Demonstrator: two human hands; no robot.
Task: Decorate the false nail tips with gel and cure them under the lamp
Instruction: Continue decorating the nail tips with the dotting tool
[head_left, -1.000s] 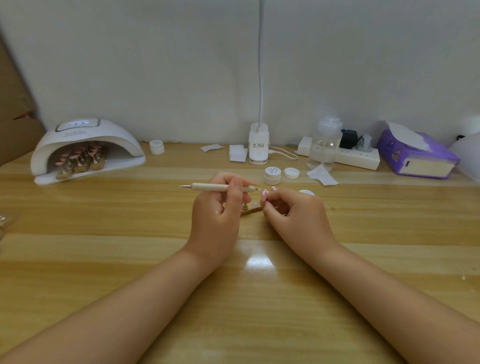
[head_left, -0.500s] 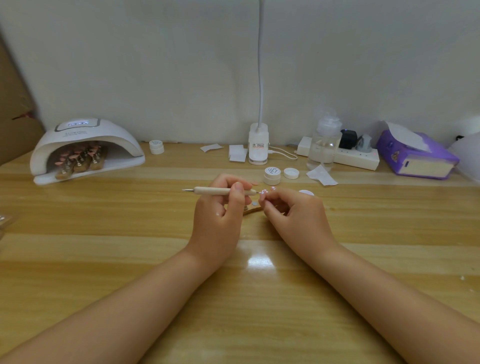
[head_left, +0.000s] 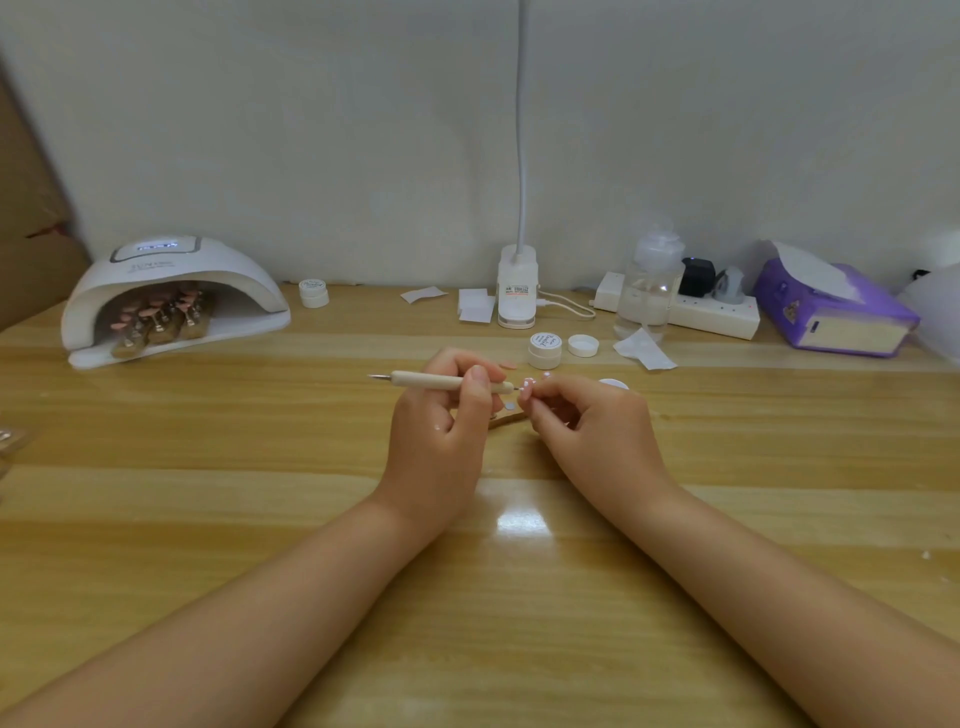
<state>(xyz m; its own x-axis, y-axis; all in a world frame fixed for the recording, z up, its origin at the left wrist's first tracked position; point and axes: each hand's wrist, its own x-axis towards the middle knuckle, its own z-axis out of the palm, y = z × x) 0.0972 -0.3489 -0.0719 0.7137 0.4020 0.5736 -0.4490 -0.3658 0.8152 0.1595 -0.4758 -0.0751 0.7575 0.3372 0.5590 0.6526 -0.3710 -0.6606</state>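
Observation:
My left hand (head_left: 441, 426) grips a wooden dotting tool (head_left: 431, 380) that lies level, its right tip touching a small pale nail tip (head_left: 529, 385). My right hand (head_left: 587, 426) pinches that nail tip between its fingertips at the table's middle. Between my hands a wooden nail holder stick (head_left: 506, 420) lies on the table, mostly hidden. An open white gel pot (head_left: 545, 349) and its lid (head_left: 583, 345) sit just behind. The white curing lamp (head_left: 171, 296) at the far left holds several pink nail tips (head_left: 156, 314) on stands.
A desk lamp base (head_left: 517, 293), a clear bottle (head_left: 648, 291), a power strip (head_left: 691, 312) and a purple tissue box (head_left: 831, 312) line the back edge. A second gel pot (head_left: 314, 292) and paper scraps (head_left: 475, 304) lie behind. A white lid (head_left: 613, 384) sits by my right hand.
Both hands have stayed almost still; the dotting tool has dipped slightly, and its tip is now against the nail tip.

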